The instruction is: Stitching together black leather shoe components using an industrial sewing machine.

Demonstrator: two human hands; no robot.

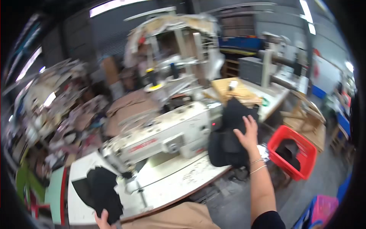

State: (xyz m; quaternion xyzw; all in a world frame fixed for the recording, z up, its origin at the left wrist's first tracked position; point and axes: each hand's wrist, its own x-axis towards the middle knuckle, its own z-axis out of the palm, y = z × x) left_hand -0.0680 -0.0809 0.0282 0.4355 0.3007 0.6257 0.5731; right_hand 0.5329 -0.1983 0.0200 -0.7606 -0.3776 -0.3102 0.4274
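Observation:
At the left end of the white sewing machine table, my left hand is closed at the near edge of some black fabric pieces, partly cut off by the frame's lower edge. My right hand reaches out to the right of the machine with its fingers spread. It is over or against a stack of black fabric that hangs by the table's right end; whether it touches is unclear. Between the two hands stands a white industrial sewing machine, its needle end next to the left pieces.
A red plastic basket with black fabric inside stands right of my forearm. Behind it is a wooden stool. Thread cones rise behind the machine. Brown fabric and heaped scraps lie at the far left. Another table holds yellowish pieces.

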